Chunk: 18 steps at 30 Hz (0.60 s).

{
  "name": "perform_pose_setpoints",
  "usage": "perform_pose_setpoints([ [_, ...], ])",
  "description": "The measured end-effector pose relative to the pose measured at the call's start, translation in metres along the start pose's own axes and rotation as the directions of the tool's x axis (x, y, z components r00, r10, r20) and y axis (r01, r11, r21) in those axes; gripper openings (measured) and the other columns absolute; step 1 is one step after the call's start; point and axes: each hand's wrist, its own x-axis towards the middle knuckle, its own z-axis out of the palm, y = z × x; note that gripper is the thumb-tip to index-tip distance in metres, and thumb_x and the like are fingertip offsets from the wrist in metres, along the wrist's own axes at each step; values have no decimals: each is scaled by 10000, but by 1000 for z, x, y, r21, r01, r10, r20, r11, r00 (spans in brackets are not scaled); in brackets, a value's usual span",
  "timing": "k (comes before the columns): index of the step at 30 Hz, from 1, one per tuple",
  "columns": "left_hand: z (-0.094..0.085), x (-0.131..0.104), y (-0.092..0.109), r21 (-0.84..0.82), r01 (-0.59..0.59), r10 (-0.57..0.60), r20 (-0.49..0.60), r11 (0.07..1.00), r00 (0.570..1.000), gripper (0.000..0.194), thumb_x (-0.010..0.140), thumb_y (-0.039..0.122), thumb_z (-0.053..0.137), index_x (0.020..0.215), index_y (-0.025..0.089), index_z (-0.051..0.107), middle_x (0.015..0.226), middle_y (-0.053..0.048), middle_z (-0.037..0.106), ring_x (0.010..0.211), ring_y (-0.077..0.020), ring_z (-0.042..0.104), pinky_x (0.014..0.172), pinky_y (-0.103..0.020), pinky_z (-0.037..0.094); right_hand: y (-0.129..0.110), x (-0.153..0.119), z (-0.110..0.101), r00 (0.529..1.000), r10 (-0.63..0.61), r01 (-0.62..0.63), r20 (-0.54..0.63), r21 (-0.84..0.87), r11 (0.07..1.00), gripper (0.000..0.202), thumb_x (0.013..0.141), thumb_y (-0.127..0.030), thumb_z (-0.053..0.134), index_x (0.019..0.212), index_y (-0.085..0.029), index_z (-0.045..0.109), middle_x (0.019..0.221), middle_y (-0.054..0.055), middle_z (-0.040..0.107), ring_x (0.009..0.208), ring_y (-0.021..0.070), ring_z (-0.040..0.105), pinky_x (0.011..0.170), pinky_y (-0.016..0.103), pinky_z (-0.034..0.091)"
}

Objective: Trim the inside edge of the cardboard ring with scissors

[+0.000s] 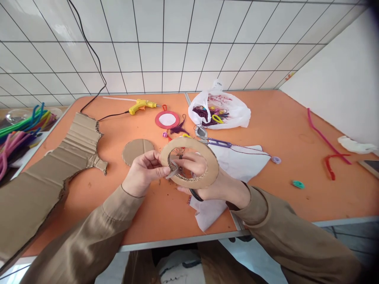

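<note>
Over orange tabletop [142, 205], left hand [142, 173] pinches corrugated cardboard ring [211, 157]; right hand [217, 183] works scissors [174, 170].

My left hand [142, 173] has bare table [148, 213] near me and under it. Just beyond it lies a cardboard disc [136, 150]; far left, the big cardboard sheet [56, 165] blocks that side. My right hand [213, 181] sits over white paper [237, 161], with scissors [213, 140] and a bag [220, 110] crowding the far side. To the right the table is open up to a green ring [298, 184] and red pipe cleaners [331, 161].
</note>
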Motion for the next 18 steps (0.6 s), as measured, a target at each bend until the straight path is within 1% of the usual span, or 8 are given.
perform_pose_setpoints([
  [3, 0, 0, 1, -15, -35, 35, -28, 999, 999, 394, 440, 123, 1000, 662, 141, 675, 619, 10, 733, 505, -116, 668, 509, -217, 599, 2, 0, -4, 998, -45, 46, 50, -21, 999, 503, 830, -309, 762, 1311, -267, 621, 1345, 82, 677, 1200, 293, 658, 975, 445, 578],
  [5, 1, 0, 2, -10, -41, 41, -42, 999, 998, 406, 436, 127, 1002, 672, 139, 672, 624, 10, 735, 518, -119, 677, 511, -217, 607, 1, 0, -6, 997, -46, 48, 61, -31, 998, 504, 843, -293, 746, 1330, -276, 617, 1368, 71, 669, 1217, 285, 650, 967, 431, 581],
  [9, 1, 0, 2, 24, -38, 39, -57, 999, 998, 409, 449, 151, 1004, 672, 137, 661, 640, 10, 730, 559, -137, 699, 528, -237, 626, -1, 2, -6, 998, 21, -18, 64, -48, 999, 501, 864, -259, 713, 1352, -312, 612, 1251, 37, 732, 1120, 258, 697, 943, 412, 591],
  [12, -2, 1, 0, 40, -26, 27, -31, 999, 999, 407, 461, 143, 1000, 682, 135, 658, 672, -11, 748, 590, -152, 718, 571, -253, 636, -1, 2, -5, 998, 48, -44, 45, -79, 996, 504, 839, -286, 734, 1331, -309, 625, 1249, 36, 736, 1107, 271, 701, 943, 436, 593],
  [15, -5, 2, -2, 53, -28, 30, -33, 998, 999, 373, 508, 148, 987, 696, 138, 664, 696, -27, 760, 628, -166, 734, 616, -271, 639, 1, 2, -5, 1000, -7, 7, -1, -113, 994, 476, 842, -294, 731, 1309, -281, 637, 1289, 60, 717, 1132, 286, 691, 939, 450, 593],
  [18, -6, 2, -4, 58, -55, 59, -65, 997, 996, 349, 540, 173, 981, 698, 140, 671, 697, -28, 762, 633, -156, 734, 621, -249, 628, 1, 0, -4, 997, -63, 57, -54, -104, 993, 460, 871, -298, 703, 1323, -267, 623, 1296, 71, 712, 1156, 290, 682, 928, 442, 593],
])
